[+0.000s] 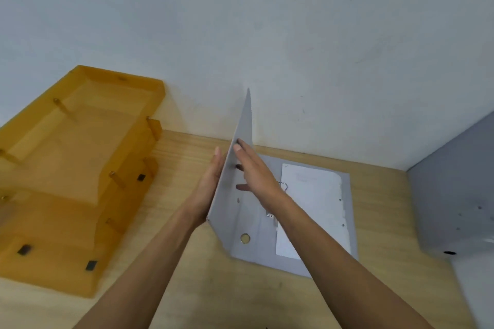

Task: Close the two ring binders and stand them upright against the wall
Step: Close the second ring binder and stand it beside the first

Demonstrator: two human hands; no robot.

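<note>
A grey ring binder (318, 262) lies open on the wooden desk near the wall, with white paper (312, 195) on its rings. Its left cover (242, 147) is raised almost upright. My left hand (209, 187) presses flat against the outer face of that cover. My right hand (256, 171) rests with spread fingers on the cover's inner face, so the cover is pinched between both hands. A second grey binder (454, 189) stands at the right edge, its cover leaning up toward the wall.
An amber plastic stacked letter tray (77, 176) sits on the left of the desk (187, 283) against the white wall (294, 48). Bare wood shows between the tray and the binder and in front of it.
</note>
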